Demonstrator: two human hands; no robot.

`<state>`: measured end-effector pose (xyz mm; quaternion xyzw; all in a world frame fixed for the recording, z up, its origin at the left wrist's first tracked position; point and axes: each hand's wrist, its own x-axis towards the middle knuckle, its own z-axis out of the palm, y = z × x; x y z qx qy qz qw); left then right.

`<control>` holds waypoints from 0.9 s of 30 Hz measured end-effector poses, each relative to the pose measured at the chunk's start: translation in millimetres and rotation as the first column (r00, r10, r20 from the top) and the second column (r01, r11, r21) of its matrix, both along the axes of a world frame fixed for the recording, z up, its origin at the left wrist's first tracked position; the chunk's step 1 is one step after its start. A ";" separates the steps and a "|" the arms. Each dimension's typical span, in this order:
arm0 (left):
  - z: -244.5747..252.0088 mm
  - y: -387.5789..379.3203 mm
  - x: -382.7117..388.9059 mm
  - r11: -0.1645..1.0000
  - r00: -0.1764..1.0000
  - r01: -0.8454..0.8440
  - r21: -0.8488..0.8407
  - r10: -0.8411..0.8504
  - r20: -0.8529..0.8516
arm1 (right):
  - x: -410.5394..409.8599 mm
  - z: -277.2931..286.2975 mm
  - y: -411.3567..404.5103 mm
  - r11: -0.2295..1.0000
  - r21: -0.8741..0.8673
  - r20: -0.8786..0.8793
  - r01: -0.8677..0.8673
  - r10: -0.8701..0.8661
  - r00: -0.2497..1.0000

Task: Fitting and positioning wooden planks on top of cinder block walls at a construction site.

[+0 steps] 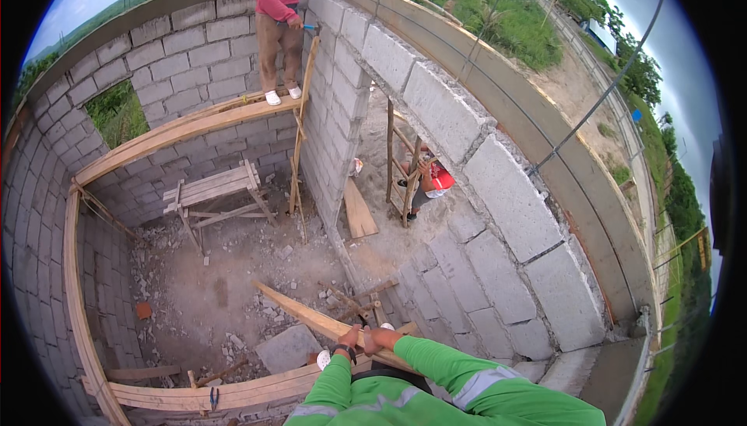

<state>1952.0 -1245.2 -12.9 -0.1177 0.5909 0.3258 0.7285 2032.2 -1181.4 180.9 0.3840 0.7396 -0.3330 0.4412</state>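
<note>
A long wooden board [309,316] slants out in front of my body, its far tip hanging over the rubble floor. My left hand [350,337] grips it from the left, a dark band around the wrist. Close beside it, my right hand [372,341] is closed on the same board. The board's near part passes under my right forearm and is partly hidden there. Below me, a scaffold plank [262,388] carries my feet; a white shoe [324,359] shows near its edge. Pliers [214,398] with blue handles lie on that plank.
A co-worker [280,17] stands on a far scaffold plank [192,128], holding a blue-handled tool. Another person [429,178] is below, by a wooden ladder [404,163]. A concrete block wall [513,192] with upright rebar [607,87] runs along my right. A wooden trestle [213,187] stands on the floor.
</note>
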 end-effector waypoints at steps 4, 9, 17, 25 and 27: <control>8.5 -0.5 -4.8 0.995 0.995 -0.096 -0.021 0.097 0.027 | -5.5 2.9 -1.5 1.000 -0.008 0.015 0.004 -0.004 1.000; 30.3 6.8 0.0 0.999 0.999 -0.039 0.000 0.039 -0.010 | 13.3 -40.7 1.0 0.999 0.032 0.012 -0.009 0.008 1.000; -26.0 3.0 2.0 0.999 0.999 -0.027 -0.021 0.027 -0.020 | 11.4 -61.4 -1.5 0.996 0.039 -0.014 -0.077 0.078 0.997; -11.3 0.3 0.5 0.999 0.999 -0.033 0.001 0.033 -0.014 | 8.7 -37.7 -3.1 0.998 0.060 0.002 -0.010 0.010 1.000; -6.5 2.2 0.8 1.000 1.000 0.004 0.016 -0.004 -0.025 | 8.9 -35.6 -1.6 0.999 0.051 0.012 -0.017 0.016 1.000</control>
